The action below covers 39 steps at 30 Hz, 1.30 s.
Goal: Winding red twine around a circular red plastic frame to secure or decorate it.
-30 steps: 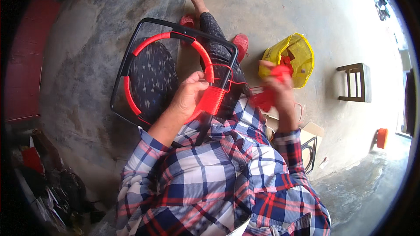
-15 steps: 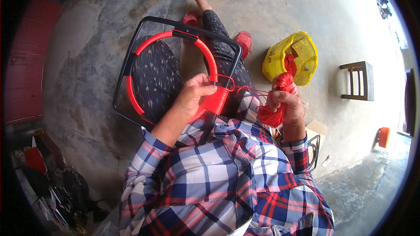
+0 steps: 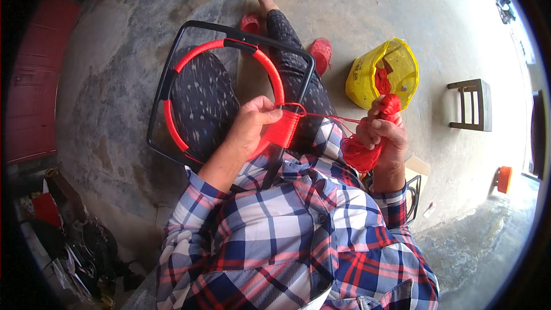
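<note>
A seated person in a plaid shirt looks down at a black metal frame (image 3: 172, 74) resting across their lap, in the centre-left of the frame. Inside the frame sits a round hoop (image 3: 274, 74), and most of what shows of it is already bound in red cord, from the left arc over the top and down the right side.

The left hand (image 3: 252, 126), just left of centre, grips the hoop at its lower right, fingers curled together around it and the thumb pressing on the newest tight band of red wraps (image 3: 282, 129). From those wraps a few thin red strands (image 3: 330, 117) run taut to the right.

The right hand (image 3: 381, 135), right of centre, holds a loose bundle of red cord (image 3: 360, 154), its fingers closed around the bundle while more cord sticks up above the fist.

Judging by this, the wrapping is well along: the hoop's lower part, hidden behind the left forearm and shirt, cannot be checked, and a good supply of cord remains unwound.

In the upper right of the frame, an open yellow plastic bag (image 3: 367, 77) with more red cord in it lies on the concrete floor (image 3: 356, 6), and further right stands a small wooden stool (image 3: 472, 104).
</note>
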### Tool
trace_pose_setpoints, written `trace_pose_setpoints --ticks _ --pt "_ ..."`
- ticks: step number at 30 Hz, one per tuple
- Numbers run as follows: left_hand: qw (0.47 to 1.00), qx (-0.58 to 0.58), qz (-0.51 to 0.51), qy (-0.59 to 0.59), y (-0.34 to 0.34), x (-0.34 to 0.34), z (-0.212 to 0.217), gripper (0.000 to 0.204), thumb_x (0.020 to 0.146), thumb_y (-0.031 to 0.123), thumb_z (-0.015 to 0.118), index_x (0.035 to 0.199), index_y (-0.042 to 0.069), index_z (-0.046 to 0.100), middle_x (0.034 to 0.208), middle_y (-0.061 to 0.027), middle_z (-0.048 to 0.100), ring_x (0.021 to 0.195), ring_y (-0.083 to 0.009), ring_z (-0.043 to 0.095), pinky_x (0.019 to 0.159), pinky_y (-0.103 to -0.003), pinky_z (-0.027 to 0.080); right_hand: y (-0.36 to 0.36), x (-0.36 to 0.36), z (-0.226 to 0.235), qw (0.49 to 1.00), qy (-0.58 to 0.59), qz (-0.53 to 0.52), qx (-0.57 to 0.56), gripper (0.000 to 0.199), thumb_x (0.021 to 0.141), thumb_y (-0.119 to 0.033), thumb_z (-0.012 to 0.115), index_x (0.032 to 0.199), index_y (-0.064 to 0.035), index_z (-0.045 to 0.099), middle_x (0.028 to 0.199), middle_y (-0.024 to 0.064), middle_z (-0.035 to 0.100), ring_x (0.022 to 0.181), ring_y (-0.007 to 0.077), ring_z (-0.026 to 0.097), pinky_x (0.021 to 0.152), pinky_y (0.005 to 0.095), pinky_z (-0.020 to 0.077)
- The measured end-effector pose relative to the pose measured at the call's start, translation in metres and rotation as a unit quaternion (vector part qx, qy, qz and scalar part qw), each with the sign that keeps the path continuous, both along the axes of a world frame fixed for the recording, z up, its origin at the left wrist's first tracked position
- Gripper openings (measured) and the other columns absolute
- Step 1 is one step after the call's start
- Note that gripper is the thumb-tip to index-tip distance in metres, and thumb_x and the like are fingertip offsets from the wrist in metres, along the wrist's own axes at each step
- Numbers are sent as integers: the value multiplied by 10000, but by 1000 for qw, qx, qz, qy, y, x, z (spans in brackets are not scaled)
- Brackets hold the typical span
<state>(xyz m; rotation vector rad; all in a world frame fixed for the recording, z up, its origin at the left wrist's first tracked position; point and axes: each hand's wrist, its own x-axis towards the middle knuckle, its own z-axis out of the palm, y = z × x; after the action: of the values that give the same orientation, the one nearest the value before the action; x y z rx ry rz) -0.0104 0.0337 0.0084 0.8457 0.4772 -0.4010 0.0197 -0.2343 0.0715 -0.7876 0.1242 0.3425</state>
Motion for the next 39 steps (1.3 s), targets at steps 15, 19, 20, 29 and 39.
trace_pose_setpoints --ticks 15,19,20,29,39 --pt "830 512 -81 -207 -28 -1 22 619 878 436 605 1245 -37 447 981 -171 638 905 -333 623 818 -394 476 41 -5 30 874 -285 393 3 438 773 -261 649 1043 75 571 923 185 604 883 295 564 794 383 438" --pt "974 223 46 -18 -16 -2 -7 470 977 477 364 1043 80 606 832 -26 576 703 -152 552 653 -310 455 17 40 -6 781 -333 355 -392 438 676 -103 729 1098 -28 642 940 110 598 916 261 575 821 368 456" --pt "983 170 36 58 -9 -2 -7 428 980 456 368 1080 112 602 881 -8 593 721 -137 566 653 -285 452 19 40 -13 704 -297 328 -556 453 670 -114 737 1110 -52 648 925 111 588 884 256 580 800 361 472" --pt "1000 -12 -18 -1 -10 0 0 265 995 248 420 1105 66 578 1023 -76 652 883 -164 648 781 -303 539 58 33 -63 939 -128 203 -248 311 816 -17 672 1119 21 610 1056 54 630 928 117 605 820 274 499" --pt "697 593 72 -397 -21 -12 19 159 879 1 509 992 25 618 945 -120 456 862 -248 510 773 -341 448 92 25 -31 726 -411 89 -544 506 685 -47 746 1170 -117 618 1165 131 573 915 303 646 763 365 533"
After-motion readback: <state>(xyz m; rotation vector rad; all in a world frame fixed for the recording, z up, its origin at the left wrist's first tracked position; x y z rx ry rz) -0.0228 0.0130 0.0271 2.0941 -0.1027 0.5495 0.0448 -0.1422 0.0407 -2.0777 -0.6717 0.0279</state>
